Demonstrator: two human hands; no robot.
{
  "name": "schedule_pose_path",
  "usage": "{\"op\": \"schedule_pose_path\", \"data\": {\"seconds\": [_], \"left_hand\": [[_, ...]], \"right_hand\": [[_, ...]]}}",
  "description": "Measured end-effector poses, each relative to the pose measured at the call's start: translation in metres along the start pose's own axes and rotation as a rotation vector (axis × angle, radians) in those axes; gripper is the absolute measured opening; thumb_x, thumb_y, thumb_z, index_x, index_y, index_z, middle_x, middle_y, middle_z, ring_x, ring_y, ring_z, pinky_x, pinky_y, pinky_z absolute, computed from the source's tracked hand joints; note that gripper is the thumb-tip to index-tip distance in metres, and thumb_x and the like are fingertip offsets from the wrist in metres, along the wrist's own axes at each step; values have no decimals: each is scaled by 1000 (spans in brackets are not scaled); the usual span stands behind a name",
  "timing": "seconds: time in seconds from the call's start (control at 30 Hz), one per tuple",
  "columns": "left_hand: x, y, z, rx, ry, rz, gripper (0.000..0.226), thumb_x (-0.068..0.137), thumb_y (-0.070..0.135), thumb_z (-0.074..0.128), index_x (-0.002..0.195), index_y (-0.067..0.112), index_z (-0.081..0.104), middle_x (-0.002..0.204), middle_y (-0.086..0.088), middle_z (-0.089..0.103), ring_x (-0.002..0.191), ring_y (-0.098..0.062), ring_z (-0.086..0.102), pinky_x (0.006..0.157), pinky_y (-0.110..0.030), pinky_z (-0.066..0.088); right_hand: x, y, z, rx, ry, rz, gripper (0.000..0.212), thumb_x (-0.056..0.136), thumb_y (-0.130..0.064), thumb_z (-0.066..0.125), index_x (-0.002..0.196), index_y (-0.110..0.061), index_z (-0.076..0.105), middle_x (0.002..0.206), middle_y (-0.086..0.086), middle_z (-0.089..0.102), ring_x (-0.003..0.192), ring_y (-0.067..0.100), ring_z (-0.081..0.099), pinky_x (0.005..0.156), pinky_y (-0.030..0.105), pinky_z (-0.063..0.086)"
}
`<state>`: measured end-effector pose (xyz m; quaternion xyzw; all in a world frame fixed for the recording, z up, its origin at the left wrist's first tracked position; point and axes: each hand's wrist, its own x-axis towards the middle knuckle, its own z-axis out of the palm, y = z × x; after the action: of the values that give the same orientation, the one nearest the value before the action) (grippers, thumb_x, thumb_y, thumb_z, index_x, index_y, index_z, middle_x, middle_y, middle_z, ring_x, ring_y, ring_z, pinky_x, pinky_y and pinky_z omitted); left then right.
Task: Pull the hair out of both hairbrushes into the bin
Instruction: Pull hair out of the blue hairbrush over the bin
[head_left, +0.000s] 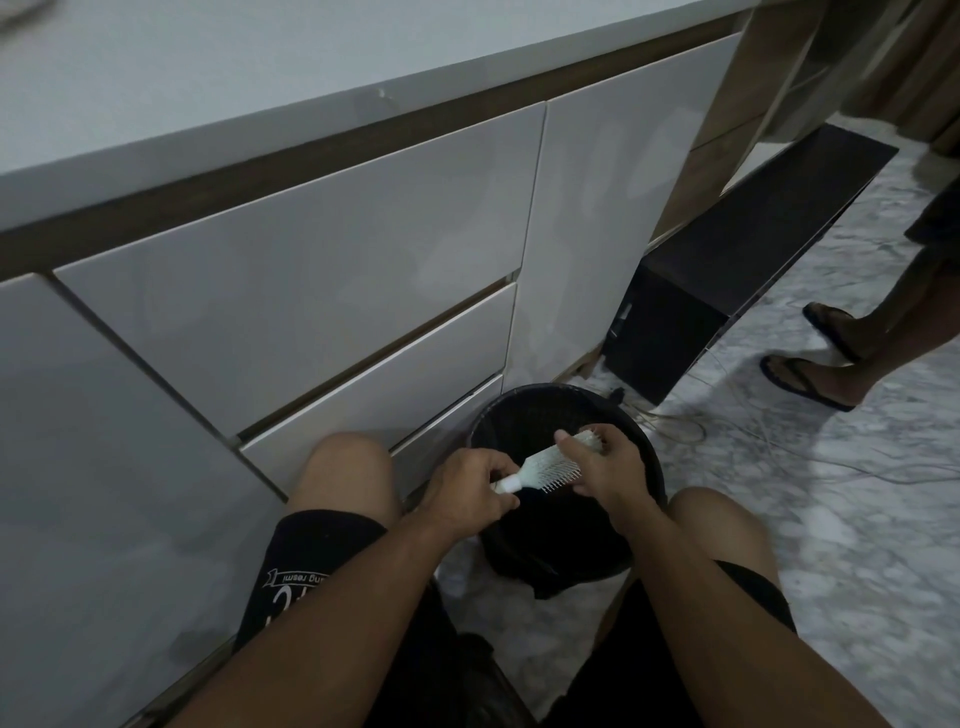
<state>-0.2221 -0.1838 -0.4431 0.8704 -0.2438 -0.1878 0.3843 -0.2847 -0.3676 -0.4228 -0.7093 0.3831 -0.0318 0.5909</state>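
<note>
Left hand (470, 486) grips the handle of the white hairbrush (545, 470); keep it steady above the bin (639, 441) so loosened hair should fall inside. Right hand (605, 462) pinches at the bristles; draw outward along them. Brush pale, bristles up, hair too fine to discern. Bin black, just beyond both knees.

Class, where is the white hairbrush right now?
Low centre of the head view: the white hairbrush is held over the black bin, handle in the left hand, right hand on its bristles.
</note>
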Motion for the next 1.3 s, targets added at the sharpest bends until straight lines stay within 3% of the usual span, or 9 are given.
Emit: {"op": "schedule_pose_path", "data": {"seconds": [0.13, 0.3, 0.43, 0.6, 0.7, 0.83, 1.0, 1.2, 1.3], "left_hand": [[0, 1, 0, 17, 3, 23, 31, 65, 21, 85, 94, 28, 76, 91, 11, 74, 81, -5, 66, 74, -29, 56], [0, 0, 1, 17, -7, 18, 33, 63, 24, 85, 93, 30, 75, 90, 11, 74, 80, -6, 67, 74, -32, 57], [1, 0, 3, 1, -20, -14, 31, 63, 23, 86, 92, 30, 76, 86, 14, 71, 75, -4, 64, 68, -25, 52], [2, -5, 3, 4, -21, -42, 28, 63, 22, 86, 89, 27, 76, 82, 14, 69, 72, -3, 62, 65, -24, 50], [3, -5, 5, -28, 6, -84, 22, 67, 23, 84, 86, 24, 75, 78, 10, 68, 72, -8, 64, 66, -24, 52], [3, 1, 5, -184, 6, -210, 7, 79, 21, 74, 83, 16, 72, 69, -8, 71, 49, -19, 65, 46, -25, 49], [4, 10, 4, -337, -40, -328, 9, 88, 14, 65, 91, 7, 68, 67, -10, 69, 40, -20, 57, 35, -23, 40], [2, 14, 2, -372, -128, -327, 16, 92, 16, 60, 99, 5, 69, 70, -7, 70, 42, -22, 58, 35, -23, 40], [-3, 18, -1, -366, -185, -290, 16, 92, 17, 59, 98, 6, 70, 74, -9, 73, 42, -21, 59, 35, -22, 40]], "right_hand": [[8, 3, -4, 83, 45, 33, 16, 86, -31, 68, 100, -21, 70, 109, 9, 65, 96, 25, 65, 70, 41, 61], [13, 4, -3, 120, 81, 50, 18, 92, -24, 60, 103, -19, 74, 115, 10, 61, 104, 32, 61, 61, 35, 58], [12, 4, 0, 153, 194, 33, 19, 93, -27, 58, 100, -21, 75, 105, 4, 67, 94, 23, 62, 78, 47, 59], [14, 4, -14, 111, 368, 17, 17, 83, -30, 68, 67, -29, 71, 77, 2, 73, 85, 26, 70, 89, 48, 55], [10, 4, -17, 68, 407, 13, 9, 80, -16, 72, 80, -24, 70, 84, 3, 72, 82, 22, 70, 87, 43, 57], [10, 5, -15, 88, 369, 14, 7, 87, -19, 68, 81, -15, 70, 73, 7, 72, 65, 22, 70, 71, 38, 60], [9, 8, -12, 21, 185, -23, 5, 84, -15, 72, 89, -15, 72, 82, 4, 73, 78, 20, 72, 80, 40, 60], [-8, 0, 1, -44, -157, -20, 84, 69, -35, 85, 140, -25, 42, 120, 1, 56, 105, 19, 59, 80, 40, 58], [-15, -2, 4, -69, -221, -24, 102, 65, -32, 88, 148, -28, 28, 123, 2, 52, 109, 22, 56, 75, 35, 58]]}}
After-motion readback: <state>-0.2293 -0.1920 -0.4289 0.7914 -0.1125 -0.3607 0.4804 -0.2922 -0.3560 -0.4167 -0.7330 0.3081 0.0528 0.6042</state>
